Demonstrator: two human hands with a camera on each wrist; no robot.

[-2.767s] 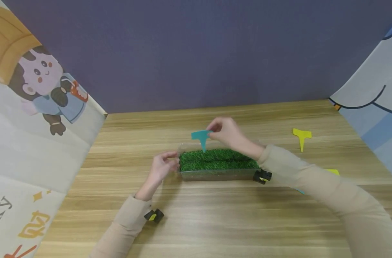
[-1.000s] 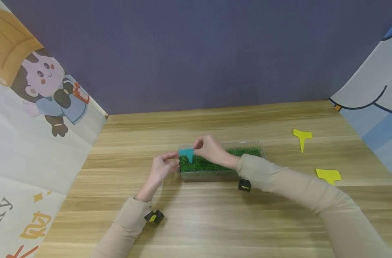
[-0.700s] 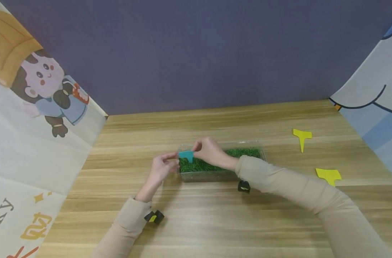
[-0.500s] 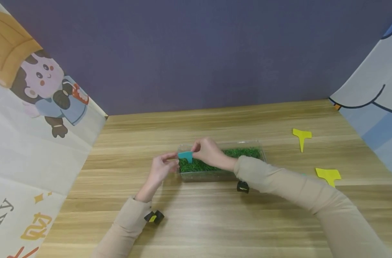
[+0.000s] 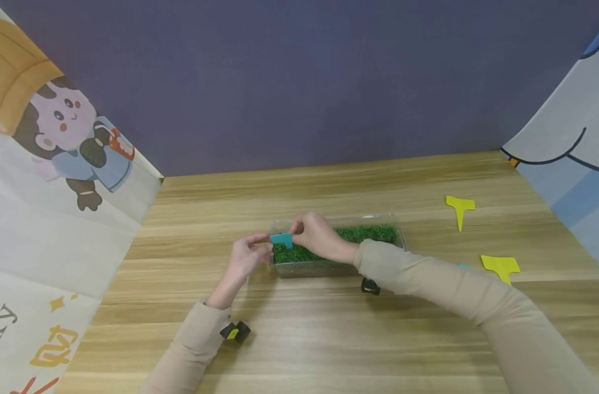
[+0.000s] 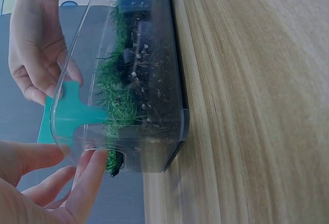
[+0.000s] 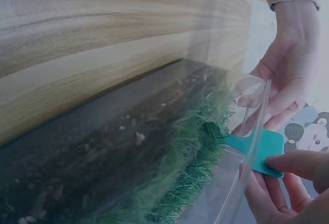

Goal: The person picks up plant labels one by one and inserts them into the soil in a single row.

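Observation:
A teal T-shaped plant label (image 5: 282,239) stands at the left end of the clear plastic box (image 5: 329,269), its stem down in the green grass (image 5: 368,232). My right hand (image 5: 319,236) pinches the label's head between thumb and fingers, as the right wrist view also shows. At the box's left end, my left hand (image 5: 245,257) holds the end wall with bent fingers and thumb. One of its fingertips lies close to the label (image 6: 64,116); whether they touch I cannot tell. Dark soil (image 6: 146,75) with pale specks shows through the box wall.
Two yellow T-shaped labels (image 5: 460,210) (image 5: 500,267) lie on the wooden table (image 5: 299,339) to the right. A bit of another teal piece (image 5: 464,266) shows beside my right sleeve. A dark panel (image 5: 299,82) rises behind the table.
My right hand has brought the teal label from above the box down and left, into the grass at the left end. Lately it sinks slightly. My left hand has stayed at the box.

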